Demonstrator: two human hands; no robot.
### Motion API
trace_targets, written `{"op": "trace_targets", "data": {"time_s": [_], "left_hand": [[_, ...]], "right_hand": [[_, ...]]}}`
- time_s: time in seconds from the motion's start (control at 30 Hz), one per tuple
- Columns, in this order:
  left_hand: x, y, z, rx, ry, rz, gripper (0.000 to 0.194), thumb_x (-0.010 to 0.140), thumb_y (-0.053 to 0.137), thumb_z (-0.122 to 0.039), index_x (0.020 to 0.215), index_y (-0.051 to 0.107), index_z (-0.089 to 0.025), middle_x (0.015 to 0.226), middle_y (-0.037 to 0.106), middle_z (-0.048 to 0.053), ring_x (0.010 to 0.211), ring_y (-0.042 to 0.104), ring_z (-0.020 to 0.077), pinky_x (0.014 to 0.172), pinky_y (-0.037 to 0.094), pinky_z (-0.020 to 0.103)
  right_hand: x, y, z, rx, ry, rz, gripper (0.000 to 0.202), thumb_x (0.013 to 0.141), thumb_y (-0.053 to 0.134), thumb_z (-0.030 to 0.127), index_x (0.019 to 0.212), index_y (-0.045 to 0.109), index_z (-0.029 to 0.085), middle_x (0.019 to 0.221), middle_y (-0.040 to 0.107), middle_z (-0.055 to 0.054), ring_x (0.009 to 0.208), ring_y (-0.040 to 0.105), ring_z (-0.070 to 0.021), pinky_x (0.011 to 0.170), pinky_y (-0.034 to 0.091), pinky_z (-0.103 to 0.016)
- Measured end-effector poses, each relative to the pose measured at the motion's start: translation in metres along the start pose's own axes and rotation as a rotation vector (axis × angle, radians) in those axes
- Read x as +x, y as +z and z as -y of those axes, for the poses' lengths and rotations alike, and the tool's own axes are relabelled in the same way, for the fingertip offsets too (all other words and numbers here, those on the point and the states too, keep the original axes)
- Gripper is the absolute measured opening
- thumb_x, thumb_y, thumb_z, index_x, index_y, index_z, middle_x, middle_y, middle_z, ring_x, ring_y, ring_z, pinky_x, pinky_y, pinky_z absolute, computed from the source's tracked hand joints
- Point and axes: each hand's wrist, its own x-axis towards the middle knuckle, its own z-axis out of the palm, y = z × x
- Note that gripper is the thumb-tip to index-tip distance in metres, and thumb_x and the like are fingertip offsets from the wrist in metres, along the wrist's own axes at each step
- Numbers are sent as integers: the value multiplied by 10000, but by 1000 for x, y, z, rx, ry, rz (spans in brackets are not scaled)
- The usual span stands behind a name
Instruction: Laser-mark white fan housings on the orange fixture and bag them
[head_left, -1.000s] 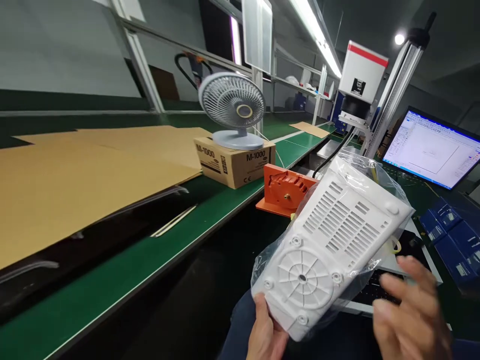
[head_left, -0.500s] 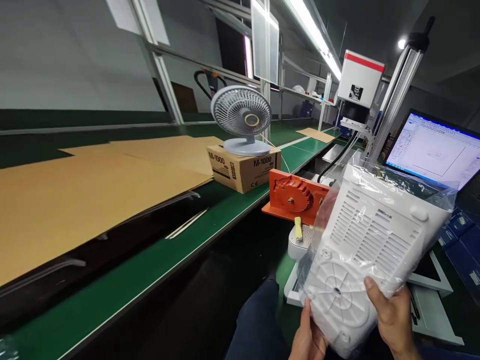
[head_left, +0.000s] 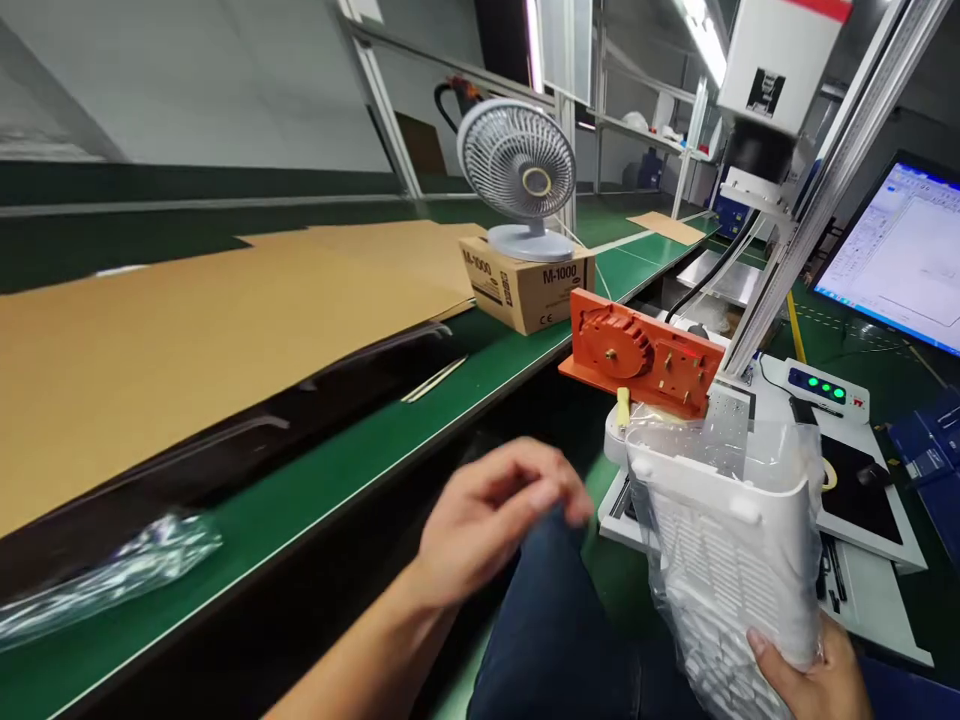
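My right hand (head_left: 814,670) grips the lower end of a white plastic housing (head_left: 739,550), thumb on its slatted face. A clear plastic bag (head_left: 660,520) covers the housing, which is tilted so that its hollow upper end shows. My left hand (head_left: 502,515) hangs over my lap, left of the housing and apart from it. Its fingers are loosely bent, with a gap to the thumb and nothing seen in them. Just beyond the housing stands an orange fixture (head_left: 645,350) with a round toothed disc, a yellow-handled piece (head_left: 623,408) in front of it.
A green conveyor (head_left: 360,450) runs along my left, bearing cardboard sheets (head_left: 225,330), a crumpled clear bag (head_left: 142,560) and an M-1000 box (head_left: 529,290) with a fan (head_left: 517,165) on top. At right are a white machine head (head_left: 784,65), a monitor (head_left: 900,250) and a control box (head_left: 829,388).
My left hand has let go of the bagged housing and moved left. The housing has tipped in my right hand, showing its hollow end. The view has shifted.
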Motion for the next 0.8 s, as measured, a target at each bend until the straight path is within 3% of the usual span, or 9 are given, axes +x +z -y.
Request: {"op": "trace_targets", "data": {"time_s": [0.03,0.1,0.17,0.33,0.43,0.53,0.63,0.7,0.8], "left_hand": [[12,0,-5,47,121,-98,229,997,785,-422,978,769,-194,844,807,72,747,756,222,717,631,330],[35,4,-10,199,231,-122,202,1025,757,-363,1075,790,-170,1032,827,111,921,782,223,851,641,325],[58,9,-15,362,204,19,243,1061,699,-349,1153,796,-146,1131,820,129,1023,770,217,930,614,307],[97,14,-38,588,83,552,206,1056,674,-317,1099,822,-180,1036,831,82,919,773,200,828,582,258],[101,13,-55,594,22,638,188,963,814,-383,1035,851,-213,1006,841,88,876,789,236,791,597,283],[96,15,-67,638,-82,630,333,813,949,-424,1069,865,-228,1015,835,95,877,783,259,788,611,299],[92,18,-75,607,-238,586,419,716,1000,-347,1093,869,-220,1072,826,108,989,787,304,876,629,347],[91,19,-78,583,-291,585,369,730,975,-294,1073,872,-208,1084,825,124,1028,787,333,913,635,388],[90,16,-80,625,-201,694,294,835,860,-249,1125,868,-199,1118,826,146,1113,772,354,994,627,434]], "right_hand": [[0,4,-1,17,-11,28,549,840,832,737,934,822,196,909,807,-133,832,791,-351,826,689,-390],[1,12,-1,54,-53,84,495,882,819,677,989,834,194,964,813,-129,872,789,-337,900,675,-387],[3,18,0,77,-104,131,460,905,813,636,1039,841,197,1014,815,-124,903,784,-326,938,661,-380],[9,26,1,116,-159,224,410,976,749,587,1129,833,216,1084,804,-100,997,771,-300,913,635,-324],[10,27,-1,132,-122,239,411,978,748,591,1147,821,224,1126,788,-92,1050,756,-296,889,629,-300],[10,28,-3,191,-63,258,424,971,760,597,1169,800,225,1130,767,-94,1072,741,-298,841,633,-288],[12,29,-3,228,-65,361,355,987,754,534,1177,774,234,1106,743,-76,1017,729,-263,846,621,-282],[15,30,-1,201,-99,457,292,996,739,461,1184,757,239,1118,733,-62,994,718,-240,870,605,-286],[19,32,6,148,-124,536,241,977,734,381,1171,745,238,1109,723,-47,982,705,-225,889,578,-297]]}}
